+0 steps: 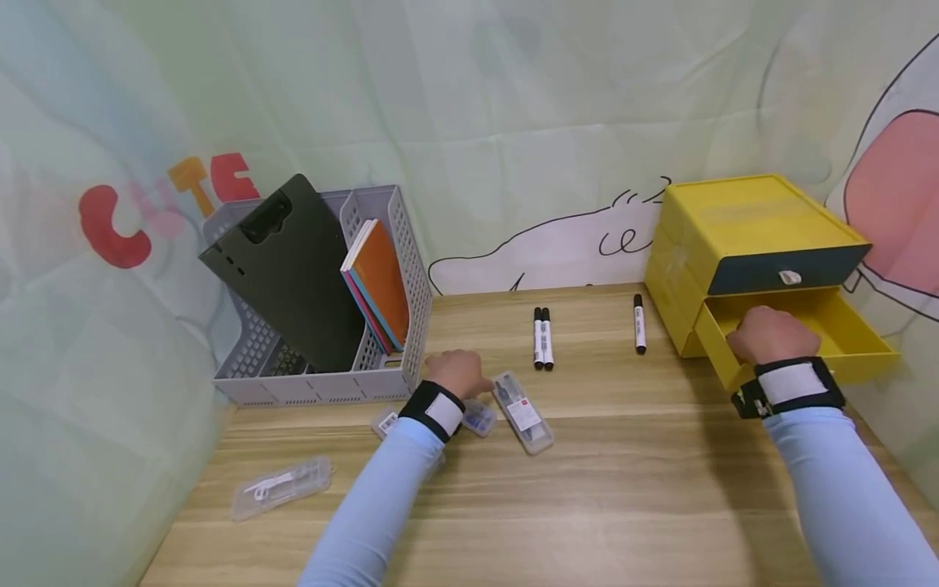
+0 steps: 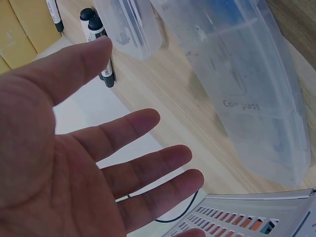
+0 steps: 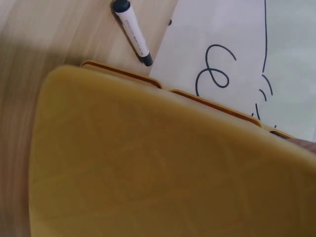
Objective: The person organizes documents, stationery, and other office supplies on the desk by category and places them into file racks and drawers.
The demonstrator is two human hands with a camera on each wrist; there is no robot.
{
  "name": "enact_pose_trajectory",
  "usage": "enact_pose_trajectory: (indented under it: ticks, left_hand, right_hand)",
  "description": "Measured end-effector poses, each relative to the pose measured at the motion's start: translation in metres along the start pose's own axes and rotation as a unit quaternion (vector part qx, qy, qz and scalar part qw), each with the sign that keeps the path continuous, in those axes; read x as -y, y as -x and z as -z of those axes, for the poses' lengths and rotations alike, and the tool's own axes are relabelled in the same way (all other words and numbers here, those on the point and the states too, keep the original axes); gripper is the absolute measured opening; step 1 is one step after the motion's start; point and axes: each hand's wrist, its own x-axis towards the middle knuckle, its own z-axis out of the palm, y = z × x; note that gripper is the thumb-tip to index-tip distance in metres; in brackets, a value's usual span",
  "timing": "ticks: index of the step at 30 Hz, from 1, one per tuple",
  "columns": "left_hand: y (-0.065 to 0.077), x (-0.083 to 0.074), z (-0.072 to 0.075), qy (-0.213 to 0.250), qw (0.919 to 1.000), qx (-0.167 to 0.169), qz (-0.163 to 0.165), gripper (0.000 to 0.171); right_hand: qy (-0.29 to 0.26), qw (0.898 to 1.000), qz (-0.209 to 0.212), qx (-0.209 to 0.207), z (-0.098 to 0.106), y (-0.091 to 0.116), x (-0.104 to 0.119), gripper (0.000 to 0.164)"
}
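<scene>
My left hand [image 1: 456,373] hovers over several small clear plastic cases. In the left wrist view, its fingers [image 2: 133,131] are spread and hold nothing. Nearest is a translucent case [image 2: 247,94] printed "Compass"; a blue-tinted case [image 1: 480,417] and a labelled case [image 1: 523,413] lie by the hand in the head view. Partly behind the left wrist is another small case [image 1: 385,421]. My right hand [image 1: 773,334] reaches into the pulled-out lower yellow drawer [image 1: 854,330], its fingertips hidden. The right wrist view is mostly filled by a yellow surface [image 3: 148,163].
A grey organizer [image 1: 311,390] holds a dark clipboard [image 1: 301,277] and notebooks [image 1: 385,281]. Black-capped markers [image 1: 543,338] lie mid-table, and a single marker [image 1: 640,324] near the yellow drawer cabinet [image 1: 763,212]. A clear case with a white tool [image 1: 282,487] lies front left.
</scene>
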Motion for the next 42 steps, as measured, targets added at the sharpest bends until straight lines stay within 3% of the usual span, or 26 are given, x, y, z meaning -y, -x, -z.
enact_pose_trajectory:
  ticks: [8,14,20,29,34,42]
  left_hand:
    - [0.0,-0.001,0.002,-0.006,1.0,0.002,0.005,0.04]
    - [-0.004,-0.004,0.002,-0.009,0.9999,0.001,0.005,0.036]
    - [-0.007,-0.009,0.003,-0.008,0.9999,0.003,0.011,0.037]
    - [-0.008,-0.019,0.002,-0.005,0.9998,-0.019,0.003,0.042]
    - [-0.01,-0.025,0.0,-0.016,0.9994,-0.029,0.001,0.047]
    - [-0.014,-0.034,-0.007,-0.032,0.9983,-0.048,-0.005,0.048]
  right_hand:
    - [-0.004,1.0,-0.007,-0.016,0.0,0.002,0.006,0.037]
    - [-0.017,0.998,0.014,-0.065,0.002,0.01,0.015,0.038]
    - [-0.025,0.992,0.024,-0.119,0.007,0.021,0.035,0.035]
    - [-0.001,0.986,0.074,-0.147,-0.002,0.035,0.069,0.035]
    - [-0.009,0.987,0.09,-0.131,-0.019,0.039,0.08,0.033]
    - [-0.014,0.995,0.084,-0.056,-0.049,0.038,0.085,0.036]
